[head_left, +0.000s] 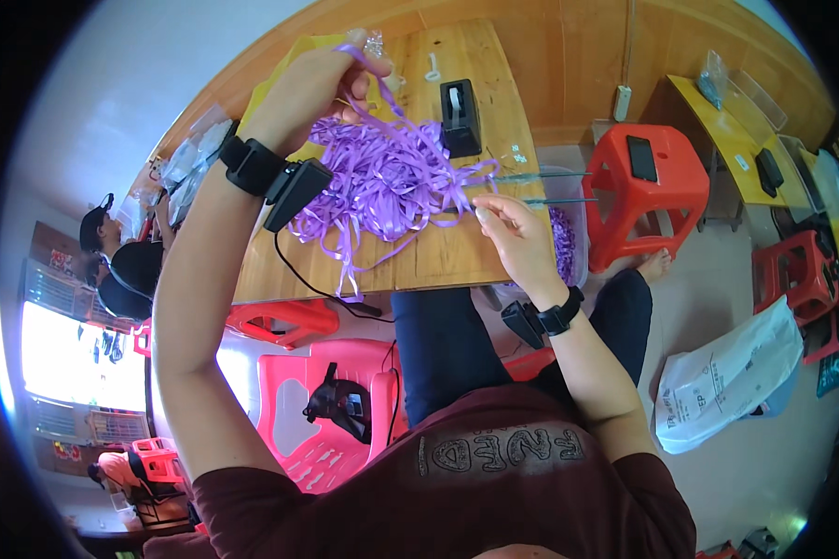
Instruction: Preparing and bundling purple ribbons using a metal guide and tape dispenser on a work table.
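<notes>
A large tangled heap of shiny purple ribbon (pixel 382 177) lies on the wooden table (pixel 345 270). My left hand (pixel 352 79) is raised over its far left side, fingers closed on a strand that loops over them and runs down to the heap. Low at the table's right edge, my right hand (pixel 515 240) has thumb and forefinger pinched together beside the heap's right end. Whatever sits between those fingertips is too small to make out. Two thin rods (pixel 561 199) stick out past the table's right edge, just beyond this hand, with ribbon close to their near ends.
A black tape dispenser (pixel 460 116) stands behind the heap, near a small white tool (pixel 433 67). Purple pieces fill a clear bin (pixel 569 244) below the right edge. A red stool (pixel 645 191) carries a phone (pixel 641 158). A pink chair (pixel 322 438) holds a black bag. People sit far left.
</notes>
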`<state>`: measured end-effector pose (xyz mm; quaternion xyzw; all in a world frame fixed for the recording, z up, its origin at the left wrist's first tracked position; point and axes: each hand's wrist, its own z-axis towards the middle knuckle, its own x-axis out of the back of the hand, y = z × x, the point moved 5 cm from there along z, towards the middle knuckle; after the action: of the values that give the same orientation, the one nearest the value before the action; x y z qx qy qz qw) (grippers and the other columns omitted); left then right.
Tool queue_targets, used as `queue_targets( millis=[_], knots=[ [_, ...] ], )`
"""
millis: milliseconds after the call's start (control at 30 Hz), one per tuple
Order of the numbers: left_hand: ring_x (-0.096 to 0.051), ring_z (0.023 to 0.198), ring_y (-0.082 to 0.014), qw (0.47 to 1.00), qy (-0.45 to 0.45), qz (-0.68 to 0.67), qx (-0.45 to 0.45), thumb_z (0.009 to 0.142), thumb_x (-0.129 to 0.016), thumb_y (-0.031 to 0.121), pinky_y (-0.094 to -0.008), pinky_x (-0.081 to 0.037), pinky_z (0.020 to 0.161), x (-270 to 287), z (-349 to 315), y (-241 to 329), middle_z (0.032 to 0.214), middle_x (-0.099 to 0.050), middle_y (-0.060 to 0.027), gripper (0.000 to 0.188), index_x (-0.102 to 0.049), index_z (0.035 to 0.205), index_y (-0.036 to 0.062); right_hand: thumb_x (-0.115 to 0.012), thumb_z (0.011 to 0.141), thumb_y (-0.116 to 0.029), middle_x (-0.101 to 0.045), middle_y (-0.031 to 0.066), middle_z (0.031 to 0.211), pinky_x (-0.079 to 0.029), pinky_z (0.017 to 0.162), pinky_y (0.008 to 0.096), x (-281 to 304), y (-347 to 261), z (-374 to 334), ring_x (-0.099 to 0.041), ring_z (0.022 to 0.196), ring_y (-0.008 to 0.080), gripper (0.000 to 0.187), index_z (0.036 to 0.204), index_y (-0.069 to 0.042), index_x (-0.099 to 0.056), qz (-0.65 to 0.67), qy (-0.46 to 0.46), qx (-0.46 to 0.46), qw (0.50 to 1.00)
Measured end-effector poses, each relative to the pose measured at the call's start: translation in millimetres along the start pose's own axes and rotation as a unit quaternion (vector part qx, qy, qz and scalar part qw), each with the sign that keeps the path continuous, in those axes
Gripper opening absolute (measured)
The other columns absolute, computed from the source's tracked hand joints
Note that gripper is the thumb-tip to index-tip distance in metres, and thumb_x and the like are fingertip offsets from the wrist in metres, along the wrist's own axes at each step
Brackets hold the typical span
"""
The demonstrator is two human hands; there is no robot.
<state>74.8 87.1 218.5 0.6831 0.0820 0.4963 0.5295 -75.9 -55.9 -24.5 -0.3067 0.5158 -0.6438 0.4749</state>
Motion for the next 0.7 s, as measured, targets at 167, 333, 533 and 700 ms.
queue_targets(
  millis=[167, 333, 533, 700],
  knots=[
    [-0.043, 0.059, -0.0050, 0.997, 0.003, 0.017, -0.075, 0.103, -0.041, 0.050, -0.0227, -0.030, 0.054, -5, -12, 49, 0.065, -0.039, 0.0058, 0.055, -0.066, 0.108, 0.0006, -0.073, 0.088, -0.016, -0.061, 0.0059, 0.118, -0.049, 0.078, 0.0239, 0, -51, 11, -0.057, 0.101, 0.0132, 0.038, 0.122, -0.004, -0.062, -0.039, 0.027, 0.089, 0.995],
    [-0.042, 0.057, -0.0061, 0.996, -0.062, 0.010, -0.060, 0.103, -0.046, 0.038, -0.0213, -0.033, 0.050, -17, -17, 68, 0.068, -0.046, 0.0046, 0.042, -0.059, 0.126, 0.0056, -0.078, 0.083, -0.019, -0.057, 0.0088, 0.128, -0.051, 0.079, 0.0259, -3, -101, 30, -0.056, 0.109, 0.0173, 0.049, 0.126, -0.005, -0.060, -0.056, 0.050, 0.133, 0.988],
    [-0.059, 0.085, -0.0129, 0.947, -0.219, 0.177, -0.157, 0.090, -0.065, 0.020, -0.0266, -0.050, 0.075, -88, -37, 34, 0.113, -0.061, -0.0073, 0.045, -0.058, 0.132, 0.0065, -0.068, 0.093, -0.017, -0.066, 0.0051, 0.102, -0.051, 0.074, 0.0249, 12, -73, 22, -0.062, 0.088, 0.0118, 0.030, 0.119, -0.002, -0.064, 0.210, -0.088, -0.007, 0.974],
    [-0.062, 0.099, -0.0227, 0.913, -0.259, 0.253, -0.189, 0.086, -0.068, 0.012, -0.0352, -0.050, 0.089, -126, -31, -52, 0.123, -0.060, -0.0126, 0.052, -0.054, 0.136, 0.0097, -0.063, 0.097, -0.022, -0.067, 0.0034, 0.094, -0.052, 0.075, 0.0253, 43, -27, -12, -0.063, 0.087, 0.0101, 0.023, 0.109, -0.003, -0.065, 0.176, -0.018, -0.048, 0.983]
  ],
)
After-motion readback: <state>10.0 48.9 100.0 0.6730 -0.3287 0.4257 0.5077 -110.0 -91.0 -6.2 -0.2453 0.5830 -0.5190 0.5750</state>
